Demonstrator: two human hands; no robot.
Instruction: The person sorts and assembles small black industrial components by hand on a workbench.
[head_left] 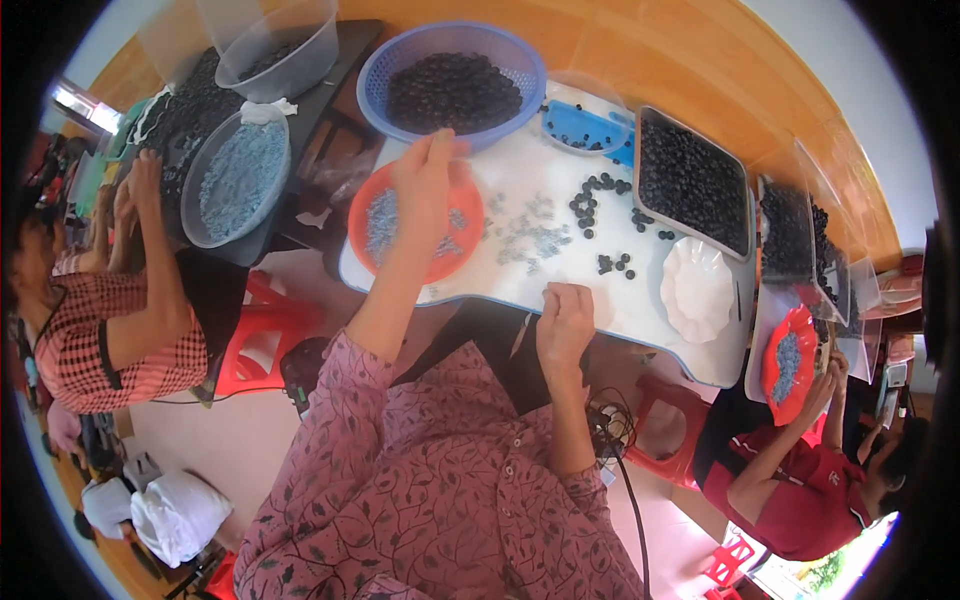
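My left hand (425,185) is over the orange-red plate (463,205), its fingertips near the front rim of the blue plastic basket (372,105). Motion smears its fingers, so its grip does not show. Dark round pieces (455,90) fill the basket. On the plate lie small pale blue-grey pieces (381,228), and more of them (535,235) are scattered on the white table (620,310). At the table's front edge my right hand (565,325) is closed with curled fingers; whatever it holds is hidden.
A metal tray (690,180) of black pieces, a blue tray (580,125) and a white scalloped dish (697,290) stand to the right. Loose black pieces (587,210) lie between. Co-workers sit on the left (110,330) and right (800,490). A black cable (630,490) hangs by my right arm.
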